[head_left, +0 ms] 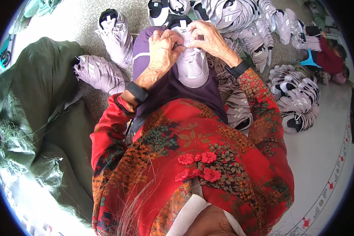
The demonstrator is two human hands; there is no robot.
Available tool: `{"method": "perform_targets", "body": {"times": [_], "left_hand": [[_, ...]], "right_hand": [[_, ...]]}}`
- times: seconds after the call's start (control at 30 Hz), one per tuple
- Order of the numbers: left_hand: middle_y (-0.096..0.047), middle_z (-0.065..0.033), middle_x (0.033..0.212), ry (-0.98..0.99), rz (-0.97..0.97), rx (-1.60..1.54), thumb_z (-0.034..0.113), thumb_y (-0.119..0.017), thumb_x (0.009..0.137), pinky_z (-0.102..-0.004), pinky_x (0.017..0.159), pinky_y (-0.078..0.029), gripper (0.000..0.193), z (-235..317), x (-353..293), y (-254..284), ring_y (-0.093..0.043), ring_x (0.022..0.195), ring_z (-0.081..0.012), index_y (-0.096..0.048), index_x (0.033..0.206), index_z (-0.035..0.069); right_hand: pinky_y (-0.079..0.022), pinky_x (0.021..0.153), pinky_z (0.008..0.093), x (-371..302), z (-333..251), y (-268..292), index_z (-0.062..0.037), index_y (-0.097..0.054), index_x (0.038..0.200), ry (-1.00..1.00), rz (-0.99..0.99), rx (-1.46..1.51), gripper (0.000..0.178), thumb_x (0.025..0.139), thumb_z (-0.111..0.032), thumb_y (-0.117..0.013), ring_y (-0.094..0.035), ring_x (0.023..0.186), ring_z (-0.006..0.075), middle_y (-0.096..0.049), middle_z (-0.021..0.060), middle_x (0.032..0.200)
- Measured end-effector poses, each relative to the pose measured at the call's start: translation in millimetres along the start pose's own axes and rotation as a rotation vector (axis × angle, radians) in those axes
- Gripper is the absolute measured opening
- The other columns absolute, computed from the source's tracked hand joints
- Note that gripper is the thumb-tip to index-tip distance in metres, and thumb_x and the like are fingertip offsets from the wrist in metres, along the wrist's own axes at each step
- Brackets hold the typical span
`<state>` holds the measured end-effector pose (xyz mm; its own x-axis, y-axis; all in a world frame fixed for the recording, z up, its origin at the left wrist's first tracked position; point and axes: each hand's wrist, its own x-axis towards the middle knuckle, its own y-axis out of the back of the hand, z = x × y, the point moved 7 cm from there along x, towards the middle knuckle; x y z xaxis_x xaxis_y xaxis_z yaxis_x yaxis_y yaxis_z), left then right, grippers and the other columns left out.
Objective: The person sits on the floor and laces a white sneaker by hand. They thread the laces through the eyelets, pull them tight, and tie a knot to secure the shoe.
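Note:
A pale pinkish-white sneaker upper (191, 67) rests on my purple-clad lap, its toe toward me and its dark-lined opening away. My left hand (165, 48) is closed at the left edge of its lacing area, thumb and fingers pinched together. From the other side, my right hand (209, 38) bends over the tongue and pinches the upper close to the eyelets. Between the two hands the fingertips nearly meet. Whether a lace is caught in either pinch is too small to make out.
Nested sneaker uppers lie at the left (100, 74), far left (116, 37) and right (297, 94), with a larger heap (234, 17) at the back right. Dark green cloth (47, 86) is bunched at my left. Another person's dark red sleeve (329, 57) shows at the far right.

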<state>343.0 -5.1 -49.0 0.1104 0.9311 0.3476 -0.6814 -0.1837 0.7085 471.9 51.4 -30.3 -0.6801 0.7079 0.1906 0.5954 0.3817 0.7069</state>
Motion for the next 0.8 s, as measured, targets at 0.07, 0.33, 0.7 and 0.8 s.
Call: {"method": "perform_targets", "body": {"times": [0.07, 0.33, 0.7, 0.8], "left_hand": [[-0.058, 0.0011, 0.093, 0.023, -0.024, -0.015, 0.02, -0.073, 0.066, -0.0407, 0.08, -0.037, 0.019, -2.3, -0.9, -3.8, -0.049, 0.09, -0.027, -0.066, 0.082, 0.013], [-0.056, -0.0035, 0.096, -0.066, -0.016, 0.178, 0.015, -0.068, 0.066, -0.0415, 0.084, -0.036, 0.016, 8.4, -2.4, -5.8, -0.049, 0.093, -0.028, -0.064, 0.081, 0.01], [-0.061, -0.0048, 0.097, 0.307, 0.014, 1.402, 0.037, -0.055, 0.08, -0.0439, 0.074, -0.045, 0.025, -254.2, -68.4, 273.3, -0.058, 0.096, -0.0268, -0.066, 0.086, 0.016], [-0.059, -0.0061, 0.105, 0.614, -0.187, 1.402, 0.035, -0.046, 0.086, -0.0462, 0.081, -0.043, 0.03, -312.5, -104.1, 304.3, -0.053, 0.105, -0.0289, -0.064, 0.096, 0.014]], "right_hand": [[-0.045, 0.078, 0.0333, 2.7, 2.3, -3.2, -0.0032, -0.059, 0.08, 0.066, -0.025, 0.002, 0.026, 0.063, -0.015, -0.075, -0.057, 0.092, 0.02, -0.062, 0.0036, 0.081], [-0.045, 0.082, 0.0332, 3.7, -5.5, -7.7, -0.0052, -0.061, 0.09, 0.092, -0.179, -0.073, 0.031, 0.064, -0.014, -0.075, -0.059, 0.088, 0.0217, -0.063, 0.0033, 0.081], [-0.047, 0.082, 0.0237, -0.1, 33.2, 8.2, -0.0017, -0.059, 0.105, -0.177, 0.065, 0.395, 0.02, 0.092, -0.016, -0.054, -0.061, 0.093, 0.0103, -0.066, 0.0038, 0.095], [-0.047, 0.082, 0.0233, -1.1, 31.0, 4.7, -0.0011, -0.059, 0.104, -0.212, 0.071, 0.418, 0.02, 0.093, -0.017, -0.054, -0.061, 0.092, 0.0103, -0.065, 0.0033, 0.096]]}}
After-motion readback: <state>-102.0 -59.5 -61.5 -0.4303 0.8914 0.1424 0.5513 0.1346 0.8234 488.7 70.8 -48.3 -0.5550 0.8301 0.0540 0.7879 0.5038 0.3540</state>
